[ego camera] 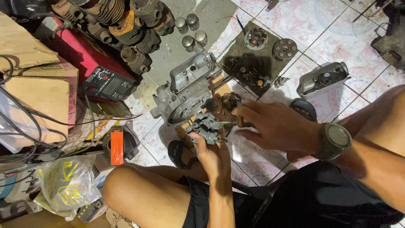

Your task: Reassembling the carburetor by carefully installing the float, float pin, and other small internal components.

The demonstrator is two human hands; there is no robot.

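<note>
Head view shows the left hand [214,153] clamped around a small grey carburetor [205,126], held above the tiled floor [337,29]. The right hand [276,126] pinches a brass-tipped tool [241,122] beside it. The carburetor looks rigid, compact, probably oily; gripping its body seems safest.

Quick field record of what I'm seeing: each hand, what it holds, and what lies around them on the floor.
left hand: grips a small grey carburetor, held up over the floor
right hand: wears a watch; fingers at a brass part on the carburetor's side
behind hands: grey engine case on the tiled floor
far left: red machine, cardboard
top: dark mat with small parts
</note>
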